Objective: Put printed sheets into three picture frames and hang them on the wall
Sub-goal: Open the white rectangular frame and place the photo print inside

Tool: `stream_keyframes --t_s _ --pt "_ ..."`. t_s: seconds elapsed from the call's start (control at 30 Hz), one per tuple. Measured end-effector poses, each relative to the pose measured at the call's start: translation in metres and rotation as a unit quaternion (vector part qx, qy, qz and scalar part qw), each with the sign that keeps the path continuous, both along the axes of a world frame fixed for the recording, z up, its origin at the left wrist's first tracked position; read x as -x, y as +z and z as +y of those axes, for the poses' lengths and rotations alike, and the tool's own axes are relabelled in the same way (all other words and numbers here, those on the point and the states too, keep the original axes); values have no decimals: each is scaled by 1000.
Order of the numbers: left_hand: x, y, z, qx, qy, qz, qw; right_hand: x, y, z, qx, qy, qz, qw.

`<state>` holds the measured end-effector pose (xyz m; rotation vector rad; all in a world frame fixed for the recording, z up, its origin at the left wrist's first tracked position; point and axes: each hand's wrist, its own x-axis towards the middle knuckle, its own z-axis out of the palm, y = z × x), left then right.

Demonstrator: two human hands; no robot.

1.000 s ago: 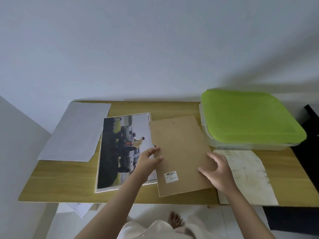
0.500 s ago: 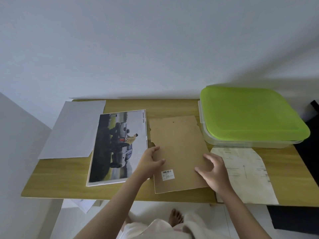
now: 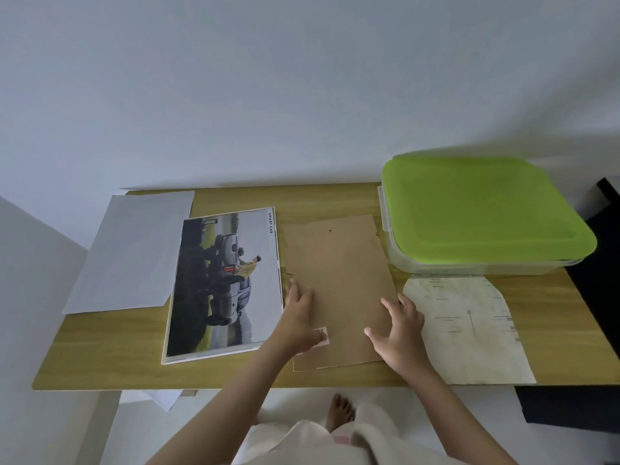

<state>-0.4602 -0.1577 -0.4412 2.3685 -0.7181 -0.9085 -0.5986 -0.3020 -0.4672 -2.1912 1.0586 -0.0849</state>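
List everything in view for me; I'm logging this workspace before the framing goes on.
table: 1, light wood, against the wall
blank sheet: 1, white, table's far left
car print: 1, white-bordered, right of the blank sheet
backing board: 1, brown, centre
lidded box: 1, clear with green lid, far right
printed sheet: 1, off-white, near right
left hand: flat on the board, open
right hand: flat on the board's right edge, open

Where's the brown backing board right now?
Head view: the brown backing board lies flat mid-table, between the car print and the green-lidded box.
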Motion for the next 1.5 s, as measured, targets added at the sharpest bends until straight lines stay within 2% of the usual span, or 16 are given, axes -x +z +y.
stream_keyframes --t_s 0.2,0.33,0.47,0.6,0.7,0.83,0.97,1.23,1.33,1.5 --pt "-3 -1 0 12 -6 1 1000 -1 0 3 12 -7 12 1000" --pt "-7 7 7 82 14 -3 997 -6 5 7 26 -9 13 1000" --pt "-23 20 32 128 37 -51 990 -27 12 25 58 7 -25 998" --pt "-59 30 75 131 71 -91 985 -70 19 56 63 55 -59 995" --pt "-90 33 114 139 109 -78 981 -111 28 81 66 95 -74 991" --pt "-123 23 164 58 127 -90 986 -168 37 101 63 163 -67 982" --pt "-134 11 194 4 100 -62 993 -218 41 106 63 200 -17 978" --pt "-162 2 215 9 -41 -61 997 -275 39 98 71 174 160 969" --pt "-176 3 216 1 -77 -60 995 -272 37 101 84 175 185 963" --pt "-185 2 216 -1 -111 -50 993 -265 31 106 95 136 172 971"
